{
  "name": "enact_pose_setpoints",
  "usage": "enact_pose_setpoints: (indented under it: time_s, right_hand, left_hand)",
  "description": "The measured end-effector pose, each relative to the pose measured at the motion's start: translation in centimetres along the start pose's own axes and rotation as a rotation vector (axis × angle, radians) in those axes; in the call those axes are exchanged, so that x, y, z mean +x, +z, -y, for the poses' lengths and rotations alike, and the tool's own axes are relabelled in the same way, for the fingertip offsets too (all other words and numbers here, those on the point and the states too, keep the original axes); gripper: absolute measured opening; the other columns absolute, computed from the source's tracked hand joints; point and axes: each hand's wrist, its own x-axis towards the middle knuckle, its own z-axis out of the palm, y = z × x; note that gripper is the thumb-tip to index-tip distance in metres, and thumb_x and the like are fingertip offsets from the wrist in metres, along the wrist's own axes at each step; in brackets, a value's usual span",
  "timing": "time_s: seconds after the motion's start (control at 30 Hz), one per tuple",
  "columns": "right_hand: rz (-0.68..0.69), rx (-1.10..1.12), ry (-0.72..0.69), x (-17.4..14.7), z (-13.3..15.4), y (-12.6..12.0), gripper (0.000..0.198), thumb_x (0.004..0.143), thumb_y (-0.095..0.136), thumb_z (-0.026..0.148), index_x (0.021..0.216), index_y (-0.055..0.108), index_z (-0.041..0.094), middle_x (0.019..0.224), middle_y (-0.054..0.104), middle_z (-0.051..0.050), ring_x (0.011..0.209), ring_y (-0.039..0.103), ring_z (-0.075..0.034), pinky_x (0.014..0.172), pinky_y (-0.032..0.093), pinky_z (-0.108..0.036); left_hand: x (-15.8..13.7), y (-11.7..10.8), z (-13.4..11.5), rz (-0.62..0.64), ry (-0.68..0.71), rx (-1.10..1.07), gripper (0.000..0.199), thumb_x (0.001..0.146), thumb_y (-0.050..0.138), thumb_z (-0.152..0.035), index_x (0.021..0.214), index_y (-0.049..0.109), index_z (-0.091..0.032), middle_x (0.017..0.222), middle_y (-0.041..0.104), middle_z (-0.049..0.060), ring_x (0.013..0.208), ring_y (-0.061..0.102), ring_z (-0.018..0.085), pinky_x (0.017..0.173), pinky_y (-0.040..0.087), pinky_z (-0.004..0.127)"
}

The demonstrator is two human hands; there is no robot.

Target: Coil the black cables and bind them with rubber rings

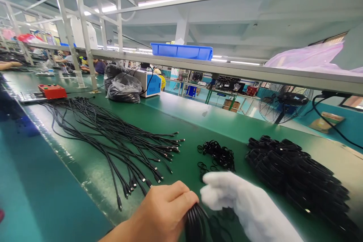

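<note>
Black cable coil [195,225] is at the bottom middle of the view, and the bare left hand [167,208] grips it with closed fingers. Just beside it is the right hand [227,191], in a white glove; its fingers are bent, but I cannot tell whether they hold something. Behind this glove, small black bands [218,153] lie in a heap on the green tabletop [184,119]. Loose black cables [121,136] with plugs spread at left; coiled cables [289,174] are piled at right.
</note>
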Motion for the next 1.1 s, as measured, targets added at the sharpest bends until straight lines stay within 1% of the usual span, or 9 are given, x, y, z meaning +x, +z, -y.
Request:
enact_pose_setpoints:
  time_s: [0.1, 0.17, 0.23, 0.4, 0.53, 0.63, 0.8, 0.93, 1.1]
  right_hand:
    - [-0.059, 0.054, 0.043, 1.3, -0.7, 0.4, 0.069, 0.068, 0.069, 0.045, 0.13, 0.044, 0.029, 0.124, 0.051, -0.008, 0.117, 0.045, -0.028, 0.099, 0.033, -0.044]
    - [0.003, 0.102, 0.066, 2.3, -0.9, 0.7, 0.085, 0.052, 0.08, 0.038, 0.128, 0.046, 0.026, 0.122, 0.052, -0.009, 0.114, 0.047, -0.028, 0.097, 0.036, -0.043]
    - [0.045, 0.149, 0.06, 3.3, -0.9, 0.9, 0.088, 0.043, 0.084, 0.032, 0.123, 0.051, 0.021, 0.116, 0.055, -0.009, 0.11, 0.05, -0.027, 0.093, 0.04, -0.04]
    - [0.056, 0.247, 0.038, 4.7, 0.1, 1.9, 0.047, 0.051, 0.079, 0.024, 0.094, 0.06, 0.02, 0.091, 0.059, -0.002, 0.086, 0.057, -0.017, 0.077, 0.047, -0.029]
    - [0.082, 0.305, 0.127, 5.1, 0.3, 2.7, 0.049, 0.049, 0.074, 0.014, 0.094, 0.056, 0.017, 0.069, 0.059, 0.003, 0.059, 0.056, -0.011, 0.056, 0.048, -0.025]
    - [0.13, 0.331, 0.231, 5.3, -0.5, 2.7, 0.03, 0.057, 0.065, 0.019, 0.085, 0.061, 0.011, 0.066, 0.063, -0.003, 0.053, 0.059, -0.012, 0.057, 0.05, -0.028]
    - [0.1, 0.424, 0.151, 5.6, -1.9, 2.6, 0.033, 0.056, 0.07, 0.035, 0.074, 0.063, 0.007, 0.062, 0.063, -0.007, 0.052, 0.06, -0.015, 0.053, 0.049, -0.029]
    - [0.09, 0.416, 0.167, 5.8, -2.6, 2.7, 0.032, 0.057, 0.07, 0.034, 0.073, 0.063, 0.007, 0.063, 0.063, -0.007, 0.052, 0.06, -0.015, 0.055, 0.049, -0.029]
    - [0.098, 0.368, 0.215, 6.1, -3.3, 2.5, 0.025, 0.056, 0.071, 0.024, 0.074, 0.061, 0.009, 0.063, 0.063, -0.004, 0.051, 0.06, -0.013, 0.055, 0.05, -0.027]
  left_hand:
    - [0.6, -0.1, -0.1, 0.096, -0.063, -0.083, 0.032, 0.081, 0.031, -0.008, 0.087, 0.061, -0.016, 0.076, 0.06, 0.007, 0.063, 0.057, 0.016, 0.056, 0.045, 0.023]
    - [1.0, -0.5, -0.3, 0.156, -0.145, -0.193, 0.031, 0.082, 0.033, -0.008, 0.087, 0.062, -0.017, 0.081, 0.061, 0.007, 0.069, 0.058, 0.016, 0.062, 0.047, 0.023]
    - [1.4, -0.8, -0.4, 0.189, -0.227, -0.255, 0.029, 0.082, 0.036, -0.007, 0.087, 0.062, -0.018, 0.084, 0.062, 0.005, 0.074, 0.059, 0.015, 0.067, 0.047, 0.022]
    - [1.6, -0.5, -0.2, 0.167, -0.308, -0.195, 0.028, 0.079, 0.038, -0.007, 0.086, 0.063, -0.019, 0.083, 0.061, 0.003, 0.072, 0.058, 0.015, 0.066, 0.045, 0.023]
    - [1.6, 0.0, 0.0, 0.12, -0.487, -0.205, 0.027, 0.08, 0.04, -0.008, 0.094, 0.06, -0.021, 0.086, 0.062, 0.001, 0.075, 0.058, 0.015, 0.069, 0.044, 0.023]
    - [1.9, 0.2, 0.2, 0.128, -0.618, -0.33, 0.023, 0.082, 0.042, -0.012, 0.098, 0.055, -0.021, 0.078, 0.061, -0.002, 0.071, 0.057, 0.013, 0.066, 0.043, 0.022]
    - [2.1, 0.6, 0.4, 0.103, -0.84, -0.57, 0.01, 0.078, 0.049, -0.02, 0.088, 0.051, -0.019, 0.062, 0.052, -0.007, 0.051, 0.051, 0.01, 0.048, 0.039, 0.019]
    - [2.2, 1.5, 0.8, 0.094, -0.84, -0.355, 0.01, 0.074, 0.048, -0.014, 0.082, 0.052, -0.02, 0.061, 0.055, -0.006, 0.055, 0.052, 0.011, 0.051, 0.036, 0.02]
    - [2.7, 2.2, 1.2, 0.185, -0.857, -0.18, 0.016, 0.069, 0.049, -0.01, 0.08, 0.052, -0.021, 0.057, 0.053, -0.006, 0.053, 0.049, 0.012, 0.048, 0.031, 0.021]
